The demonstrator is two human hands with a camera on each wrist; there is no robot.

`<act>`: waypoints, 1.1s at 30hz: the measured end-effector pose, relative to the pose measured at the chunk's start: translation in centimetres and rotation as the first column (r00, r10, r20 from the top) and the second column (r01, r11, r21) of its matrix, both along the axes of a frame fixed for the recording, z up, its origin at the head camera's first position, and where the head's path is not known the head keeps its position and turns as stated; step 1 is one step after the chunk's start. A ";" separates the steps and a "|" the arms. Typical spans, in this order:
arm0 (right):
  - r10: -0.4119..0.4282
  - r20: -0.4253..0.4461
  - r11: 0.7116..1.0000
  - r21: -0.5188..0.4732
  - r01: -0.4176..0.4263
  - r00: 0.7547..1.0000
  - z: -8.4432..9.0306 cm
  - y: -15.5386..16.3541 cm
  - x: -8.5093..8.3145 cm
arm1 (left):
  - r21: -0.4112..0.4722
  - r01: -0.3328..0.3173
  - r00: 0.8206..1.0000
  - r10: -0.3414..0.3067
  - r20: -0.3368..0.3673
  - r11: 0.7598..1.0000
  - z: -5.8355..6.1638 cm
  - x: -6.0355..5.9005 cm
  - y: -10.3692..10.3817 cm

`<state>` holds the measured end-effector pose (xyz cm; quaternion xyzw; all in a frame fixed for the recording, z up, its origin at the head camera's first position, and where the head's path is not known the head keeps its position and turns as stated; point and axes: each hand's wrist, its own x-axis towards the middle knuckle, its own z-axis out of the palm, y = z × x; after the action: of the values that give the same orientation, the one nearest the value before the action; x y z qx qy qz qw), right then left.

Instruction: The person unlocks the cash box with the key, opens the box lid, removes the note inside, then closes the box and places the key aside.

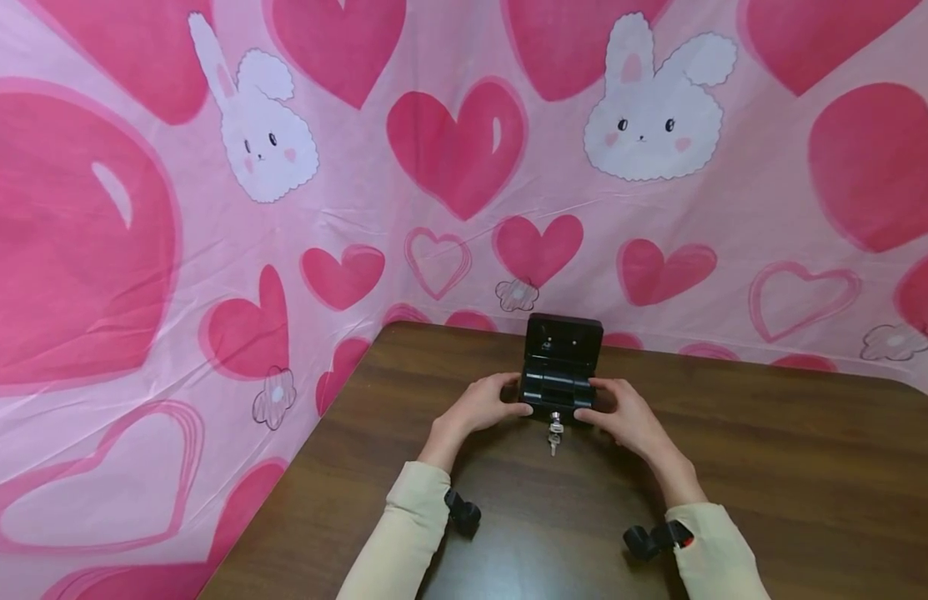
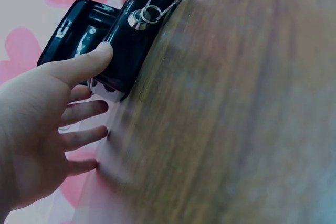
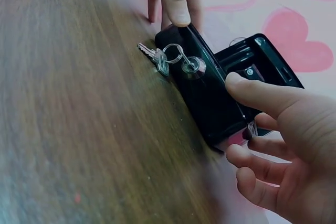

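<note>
A small black cash box [image 1: 557, 390] stands on the wooden table with its lid [image 1: 563, 337] tipped up and back. A key sits in the round silver lock [image 3: 194, 67] on its front, and a ring hangs from it with another key [image 3: 157, 59]. My left hand [image 1: 482, 405] grips the box's left end, thumb on the front top edge and fingers along the side, several of them spread in the left wrist view. Opposite it, my right hand [image 1: 627, 417] holds the right end, its thumb [image 3: 252, 90] on the front edge. The inside is dark, with a raised shape in the middle.
Pink cloth [image 1: 456, 150] printed with hearts and rabbits hangs behind and left of the brown wooden table [image 1: 794, 450]. Black wrist cameras [image 1: 464, 512] are strapped over both pale sleeves. The box stands near the table's back edge.
</note>
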<state>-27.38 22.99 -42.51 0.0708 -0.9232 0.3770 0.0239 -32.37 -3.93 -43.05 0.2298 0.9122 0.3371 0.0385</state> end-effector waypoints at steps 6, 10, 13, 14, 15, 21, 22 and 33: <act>-0.019 -0.075 0.999 0.046 0.022 0.997 0.2 -0.5 0.2 | -0.012 0.016 1.000 -0.016 -0.014 1.000 0.2 0.1 0.0; -0.018 -0.094 0.998 0.054 0.024 0.995 0.2 -0.7 0.2 | -0.017 0.019 1.000 -0.019 -0.016 1.000 0.3 0.2 0.0; -0.012 -0.107 0.998 0.056 0.018 0.994 0.2 -0.7 0.3 | -0.015 0.014 1.000 -0.014 -0.003 1.000 0.3 0.3 0.1; -0.010 -0.110 0.998 0.056 0.017 0.994 0.2 -0.7 0.3 | -0.013 0.013 1.000 -0.013 0.001 1.000 0.3 0.4 0.0; -0.009 -0.115 0.998 0.058 0.015 0.993 0.2 -0.7 0.3 | -0.012 0.012 1.000 -0.012 0.003 1.000 0.3 0.4 0.1; -0.013 -0.121 0.999 0.049 0.020 0.993 0.3 -0.8 0.4 | -0.017 0.016 1.000 -0.016 -0.010 1.000 0.4 0.3 0.1; -0.015 -0.122 0.999 0.045 0.021 0.992 0.3 -0.8 0.4 | -0.018 0.018 1.000 -0.018 -0.012 1.000 0.4 0.3 0.1; -0.018 -0.053 0.997 -0.071 0.015 0.998 0.4 -0.9 0.4 | -0.022 0.025 1.000 -0.025 -0.006 0.999 0.2 0.1 0.2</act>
<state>-27.01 22.05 -42.07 0.0725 -0.9090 0.4069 0.0544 -32.26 -3.77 -42.87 0.2417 0.9130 0.3259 0.0424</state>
